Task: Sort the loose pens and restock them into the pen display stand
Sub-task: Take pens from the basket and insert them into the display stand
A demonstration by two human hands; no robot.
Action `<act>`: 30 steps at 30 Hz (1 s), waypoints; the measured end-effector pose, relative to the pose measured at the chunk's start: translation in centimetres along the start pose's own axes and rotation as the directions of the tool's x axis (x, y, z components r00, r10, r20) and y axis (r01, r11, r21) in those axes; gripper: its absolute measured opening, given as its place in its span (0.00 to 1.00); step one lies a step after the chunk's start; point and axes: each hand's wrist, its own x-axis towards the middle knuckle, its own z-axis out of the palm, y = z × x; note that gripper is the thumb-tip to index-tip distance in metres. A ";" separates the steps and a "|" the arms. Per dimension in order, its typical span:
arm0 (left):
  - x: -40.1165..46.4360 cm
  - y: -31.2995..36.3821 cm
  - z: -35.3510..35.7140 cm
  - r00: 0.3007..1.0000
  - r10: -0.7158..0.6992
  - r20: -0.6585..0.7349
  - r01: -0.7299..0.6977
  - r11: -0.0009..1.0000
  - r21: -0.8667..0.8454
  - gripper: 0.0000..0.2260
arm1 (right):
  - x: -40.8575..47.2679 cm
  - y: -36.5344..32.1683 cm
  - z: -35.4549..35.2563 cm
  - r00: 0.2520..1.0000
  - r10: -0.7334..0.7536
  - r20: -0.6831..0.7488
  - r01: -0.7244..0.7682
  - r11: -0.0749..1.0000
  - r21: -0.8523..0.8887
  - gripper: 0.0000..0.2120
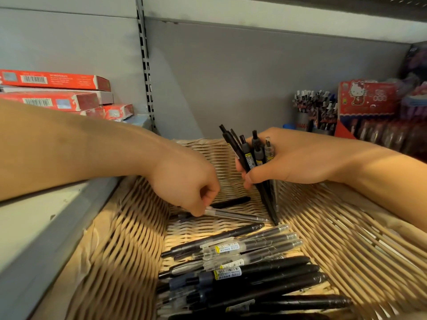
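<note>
A woven basket (pixel 346 239) fills the lower middle of the head view. Several loose black and clear pens (pixel 242 266) lie piled at its near end. My left hand (pixel 187 181) reaches down into the basket and pinches one clear pen (pixel 235 214) by its end, the pen lying almost flat over the basket floor. A black pen (pixel 231 202) lies just behind it. My right hand (pixel 288 158) grips a bundle of several dark pens (pixel 251 155) upright, their tips touching the basket floor. A pen display stand (pixel 314 112) with many pens stands at the back right.
Red flat boxes (pixel 55 93) are stacked on the shelf at the left. A red cartoon-cat display box (pixel 367 100) with packed items stands at the far right. A grey shelf back wall (pixel 254 77) and a slotted upright (pixel 145 65) rise behind the basket.
</note>
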 end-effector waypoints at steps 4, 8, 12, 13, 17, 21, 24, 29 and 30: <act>0.0 0.0 -0.3 0.985 -0.013 -0.169 0.001 0.998 -0.071 0.04 | 0.0 0.1 -0.1 1.000 -0.006 -0.002 0.006 1.000 -0.009 0.06; 0.2 -0.1 -1.0 0.904 -0.104 -0.415 -0.011 0.964 -0.264 0.08 | 0.1 0.2 -0.1 1.000 0.008 -0.021 -0.009 1.000 -0.018 0.06; 0.0 -0.1 -1.4 0.827 -0.175 -0.534 -0.105 0.886 -0.452 0.10 | 0.4 0.6 0.0 0.992 0.085 -0.088 -0.088 0.996 -0.023 0.17; 0.1 -0.1 -1.4 0.810 -0.183 -0.557 -0.128 0.872 -0.473 0.09 | 0.5 0.6 0.0 0.992 0.085 -0.098 -0.087 0.996 -0.013 0.17; -0.1 -0.3 -1.5 0.748 -0.196 -0.635 -0.223 0.826 -0.518 0.11 | 0.4 0.5 -0.1 0.996 0.036 -0.078 -0.034 0.999 0.032 0.10; -0.7 -0.2 -1.6 0.770 -0.178 -0.612 -0.318 0.725 -0.611 0.14 | 0.2 0.2 -0.1 0.999 -0.006 -0.046 0.007 1.000 0.022 0.07; -0.8 0.0 -1.5 0.791 -0.153 -0.593 -0.364 0.661 -0.656 0.15 | 0.2 0.1 0.0 0.998 -0.003 -0.066 0.004 1.000 0.010 0.09; -0.7 -0.2 -1.4 0.890 -0.143 -0.434 -0.196 0.738 -0.646 0.13 | 0.1 0.3 -0.1 0.997 0.012 -0.079 -0.012 1.000 0.002 0.08; -0.6 -0.1 -0.8 0.929 -0.127 -0.348 -0.087 0.838 -0.539 0.10 | 0.1 0.4 -0.2 0.996 0.019 -0.088 -0.019 1.000 0.002 0.10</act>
